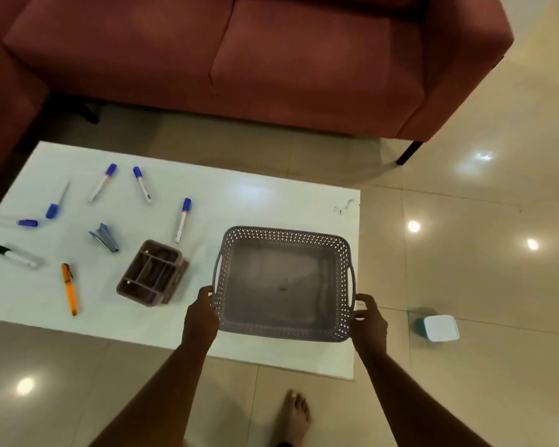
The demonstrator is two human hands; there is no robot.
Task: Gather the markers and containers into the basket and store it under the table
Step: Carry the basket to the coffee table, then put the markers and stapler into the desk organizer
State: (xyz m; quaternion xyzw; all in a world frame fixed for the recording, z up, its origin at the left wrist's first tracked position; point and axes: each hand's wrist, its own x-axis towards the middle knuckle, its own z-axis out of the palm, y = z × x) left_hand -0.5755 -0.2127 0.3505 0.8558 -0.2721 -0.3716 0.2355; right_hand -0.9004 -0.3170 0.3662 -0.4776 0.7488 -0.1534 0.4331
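An empty grey perforated basket point(342, 250) sits over the right part of the white low table point(265, 201). My left hand point(200, 312) grips its near left side and my right hand point(368, 321) grips its near right side by the handle. Left of the basket stands a brown divided container point(152, 274). Several blue-capped markers lie scattered further left, for instance one point(183, 220) nearest the basket and another point(142, 183) behind it. A black-capped marker point(13, 255) and an orange pen point(69, 289) lie near the table's left front.
A blue stapler point(105, 237) lies among the markers. A red-brown sofa point(226, 59) stands behind the table. On the tiled floor to the right sits a small white-lidded teal box point(440, 328). My bare foot point(296, 414) is in front of the table.
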